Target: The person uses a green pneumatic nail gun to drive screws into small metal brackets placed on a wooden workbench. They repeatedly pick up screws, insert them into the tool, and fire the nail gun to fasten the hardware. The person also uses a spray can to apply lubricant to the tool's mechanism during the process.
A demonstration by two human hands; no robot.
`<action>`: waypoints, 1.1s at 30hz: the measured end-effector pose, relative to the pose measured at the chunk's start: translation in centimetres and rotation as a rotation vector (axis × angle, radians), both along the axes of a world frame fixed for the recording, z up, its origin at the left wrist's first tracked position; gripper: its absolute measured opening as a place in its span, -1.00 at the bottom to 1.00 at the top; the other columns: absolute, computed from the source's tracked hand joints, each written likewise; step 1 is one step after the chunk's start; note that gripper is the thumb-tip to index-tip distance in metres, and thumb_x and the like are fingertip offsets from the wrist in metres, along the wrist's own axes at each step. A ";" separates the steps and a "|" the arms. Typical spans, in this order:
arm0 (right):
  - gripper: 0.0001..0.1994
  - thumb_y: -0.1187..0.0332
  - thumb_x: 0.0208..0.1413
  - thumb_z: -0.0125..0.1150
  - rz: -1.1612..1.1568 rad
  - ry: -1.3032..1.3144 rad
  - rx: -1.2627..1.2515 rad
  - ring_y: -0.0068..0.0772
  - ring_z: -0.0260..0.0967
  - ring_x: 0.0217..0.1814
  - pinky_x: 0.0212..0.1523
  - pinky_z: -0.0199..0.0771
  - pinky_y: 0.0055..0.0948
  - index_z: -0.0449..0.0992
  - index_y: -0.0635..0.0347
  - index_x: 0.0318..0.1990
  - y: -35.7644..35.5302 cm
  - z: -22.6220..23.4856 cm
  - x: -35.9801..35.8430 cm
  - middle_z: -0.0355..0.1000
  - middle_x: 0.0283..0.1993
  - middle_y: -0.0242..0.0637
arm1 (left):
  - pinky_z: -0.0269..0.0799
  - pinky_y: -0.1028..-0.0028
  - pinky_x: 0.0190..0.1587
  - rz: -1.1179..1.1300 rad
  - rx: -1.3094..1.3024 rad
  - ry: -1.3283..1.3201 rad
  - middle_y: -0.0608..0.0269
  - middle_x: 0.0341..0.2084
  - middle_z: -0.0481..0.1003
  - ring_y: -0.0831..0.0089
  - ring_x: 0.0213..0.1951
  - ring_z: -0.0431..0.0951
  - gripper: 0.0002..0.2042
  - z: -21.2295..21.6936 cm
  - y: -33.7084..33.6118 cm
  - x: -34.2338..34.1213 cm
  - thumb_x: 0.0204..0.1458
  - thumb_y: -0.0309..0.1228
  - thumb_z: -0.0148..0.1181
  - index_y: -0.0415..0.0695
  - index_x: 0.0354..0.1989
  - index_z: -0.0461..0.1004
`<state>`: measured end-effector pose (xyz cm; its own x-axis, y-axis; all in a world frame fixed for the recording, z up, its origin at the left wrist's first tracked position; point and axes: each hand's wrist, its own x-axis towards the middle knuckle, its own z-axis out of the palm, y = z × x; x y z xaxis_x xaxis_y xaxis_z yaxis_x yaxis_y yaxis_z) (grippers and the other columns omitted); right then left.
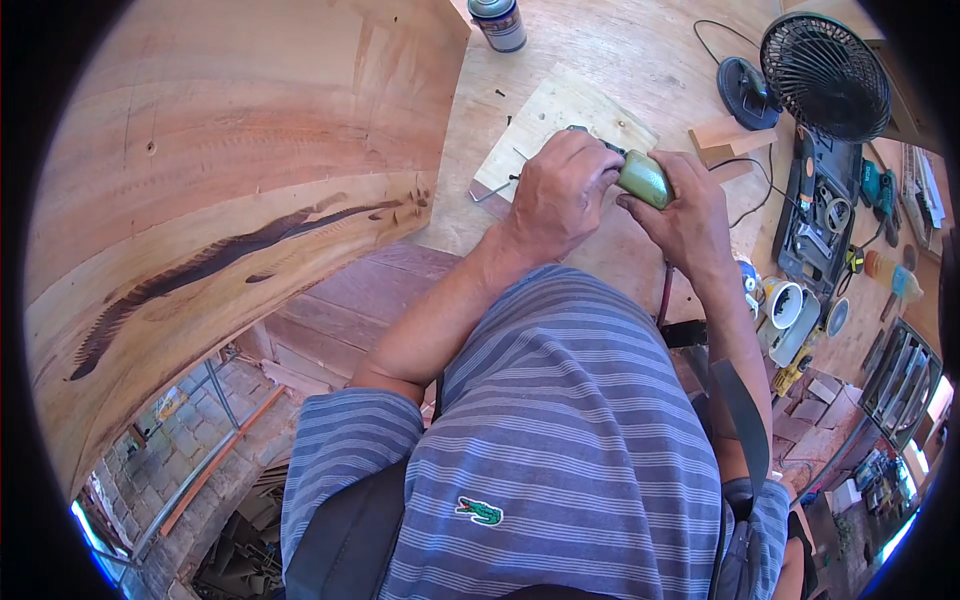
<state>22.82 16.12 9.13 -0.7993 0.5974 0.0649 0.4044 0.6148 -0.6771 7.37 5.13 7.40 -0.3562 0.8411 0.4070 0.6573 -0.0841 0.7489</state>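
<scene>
My left hand is closed round the dark front part of a green, rounded object. My right hand grips the object's green end between thumb and fingers. The fingers cover much of it, so its exact kind is hidden. Both hands are over a pale square board lying on the plywood table. Close to my left wrist, a dark screw rests at the board's near left corner. Two more small dark screws lie just left of the board.
A large wooden panel rises at the left. At the back is a can; a black fan stands far right with a trailing cord. Wood pieces, a black tool case, a teal power tool and a white cup crowd the right side.
</scene>
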 end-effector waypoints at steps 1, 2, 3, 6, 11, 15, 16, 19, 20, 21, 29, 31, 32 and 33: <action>-0.47 0.32 -0.23 0.56 -0.001 -0.004 -0.002 0.06 0.47 -0.15 -0.14 0.47 -0.13 0.49 0.31 -0.06 0.0 0.0 0.1 0.47 -0.22 -0.04 | 0.45 0.26 -0.30 0.019 0.024 -0.026 0.08 -0.44 0.52 0.14 -0.36 0.53 -0.86 0.1 -0.1 0.1 -0.14 -0.60 0.37 -0.22 -0.39 0.54; -0.47 0.32 -0.23 0.56 -0.002 -0.009 -0.004 0.06 0.46 -0.15 -0.14 0.47 -0.13 0.49 0.31 -0.06 0.0 -0.1 0.1 0.47 -0.22 -0.04 | 0.45 0.25 -0.30 0.035 -0.007 -0.049 0.07 -0.43 0.52 0.14 -0.35 0.53 -0.85 0.2 -0.3 0.1 -0.14 -0.60 0.37 -0.22 -0.38 0.54; -0.46 0.32 -0.23 0.56 -0.004 -0.003 -0.001 0.06 0.47 -0.15 -0.14 0.47 -0.13 0.49 0.31 -0.06 0.0 -0.1 0.1 0.47 -0.21 -0.04 | 0.45 0.25 -0.30 0.051 -0.039 -0.073 0.07 -0.43 0.52 0.14 -0.35 0.53 -0.85 0.3 -0.5 0.2 -0.14 -0.61 0.37 -0.22 -0.38 0.54; -0.46 0.31 -0.23 0.56 0.008 0.010 0.002 0.06 0.47 -0.14 -0.13 0.47 -0.13 0.49 0.32 -0.05 0.0 -0.3 0.1 0.47 -0.20 -0.03 | 0.45 0.25 -0.30 0.048 -0.070 -0.070 0.08 -0.42 0.52 0.14 -0.34 0.53 -0.85 -0.2 -0.8 0.1 -0.13 -0.60 0.36 -0.22 -0.36 0.54; -0.44 0.31 -0.23 0.56 0.003 0.005 0.009 0.07 0.47 -0.14 -0.13 0.48 -0.13 0.49 0.33 -0.03 0.0 -0.2 0.0 0.47 -0.20 -0.03 | 0.44 0.27 -0.33 0.008 -0.034 0.054 0.09 -0.42 0.52 0.14 -0.35 0.53 -0.83 -0.9 -0.4 0.0 -0.11 -0.59 0.36 -0.22 -0.31 0.54; -0.43 0.30 -0.23 0.57 -0.005 -0.009 -0.010 0.07 0.47 -0.13 -0.12 0.48 -0.13 0.49 0.33 -0.03 0.1 -0.3 0.0 0.48 -0.19 -0.02 | 0.44 0.28 -0.33 0.064 -0.012 -0.027 0.08 -0.42 0.51 0.13 -0.34 0.53 -0.82 0.2 -0.5 0.3 -0.10 -0.59 0.36 -0.22 -0.30 0.54; -0.43 0.30 -0.23 0.57 -0.010 -0.008 -0.010 0.07 0.47 -0.13 -0.12 0.48 -0.14 0.49 0.33 -0.03 0.1 -0.4 0.0 0.48 -0.19 -0.02 | 0.44 0.28 -0.32 0.095 -0.019 -0.072 0.08 -0.42 0.51 0.13 -0.34 0.53 -0.82 0.5 -0.6 0.5 -0.11 -0.60 0.35 -0.22 -0.30 0.54; -0.43 0.29 -0.23 0.56 -0.001 0.003 0.010 0.07 0.47 -0.13 -0.12 0.48 -0.14 0.48 0.33 -0.03 0.1 -0.5 0.1 0.47 -0.19 -0.02 | 0.45 0.29 -0.32 0.062 -0.054 -0.067 0.06 -0.41 0.52 0.14 -0.34 0.54 -0.84 -0.5 -0.9 0.0 -0.10 -0.60 0.34 -0.23 -0.31 0.54; -0.43 0.29 -0.23 0.56 0.009 0.008 0.020 0.07 0.47 -0.13 -0.12 0.48 -0.14 0.48 0.33 -0.03 0.1 -0.5 0.1 0.47 -0.19 -0.02 | 0.45 0.29 -0.31 0.050 -0.061 -0.060 0.05 -0.41 0.52 0.14 -0.34 0.54 -0.84 -0.5 -0.8 0.0 -0.10 -0.60 0.35 -0.23 -0.32 0.54; -0.43 0.29 -0.22 0.56 0.012 0.005 0.014 0.07 0.47 -0.13 -0.12 0.48 -0.14 0.48 0.33 -0.03 0.1 -0.5 0.1 0.47 -0.18 -0.02 | 0.45 0.29 -0.31 0.037 -0.067 -0.053 0.05 -0.41 0.52 0.14 -0.34 0.54 -0.84 -0.6 -0.8 -0.1 -0.10 -0.61 0.35 -0.23 -0.32 0.55; -0.43 0.29 -0.22 0.56 -0.008 -0.006 -0.022 0.07 0.47 -0.12 -0.12 0.48 -0.13 0.47 0.33 -0.02 0.1 -0.3 0.0 0.48 -0.18 -0.02 | 0.45 0.27 -0.30 0.072 -0.012 -0.054 0.06 -0.42 0.52 0.13 -0.36 0.54 -0.87 -0.1 -0.4 0.3 -0.09 -0.59 0.35 -0.24 -0.36 0.54; -0.43 0.29 -0.22 0.56 -0.003 -0.015 -0.013 0.07 0.47 -0.12 -0.12 0.48 -0.13 0.47 0.33 -0.02 0.1 -0.3 0.1 0.48 -0.17 -0.02 | 0.45 0.27 -0.30 0.093 -0.049 -0.075 0.06 -0.41 0.52 0.12 -0.35 0.54 -0.88 0.0 -0.6 0.2 -0.07 -0.59 0.34 -0.24 -0.36 0.54; -0.43 0.29 -0.22 0.56 0.001 -0.021 -0.009 0.07 0.47 -0.12 -0.12 0.48 -0.13 0.47 0.33 -0.02 0.1 -0.3 0.1 0.48 -0.17 -0.02 | 0.45 0.26 -0.30 0.071 -0.063 -0.078 0.06 -0.41 0.52 0.12 -0.35 0.54 -0.88 0.0 -0.7 0.2 -0.07 -0.59 0.34 -0.24 -0.35 0.54; -0.43 0.29 -0.22 0.56 0.003 -0.024 -0.007 0.07 0.47 -0.12 -0.12 0.48 -0.13 0.48 0.33 -0.02 0.1 -0.2 0.1 0.48 -0.17 -0.02 | 0.45 0.26 -0.30 0.048 -0.077 -0.081 0.06 -0.41 0.51 0.12 -0.35 0.54 -0.88 -0.2 -0.8 0.0 -0.07 -0.60 0.34 -0.24 -0.35 0.53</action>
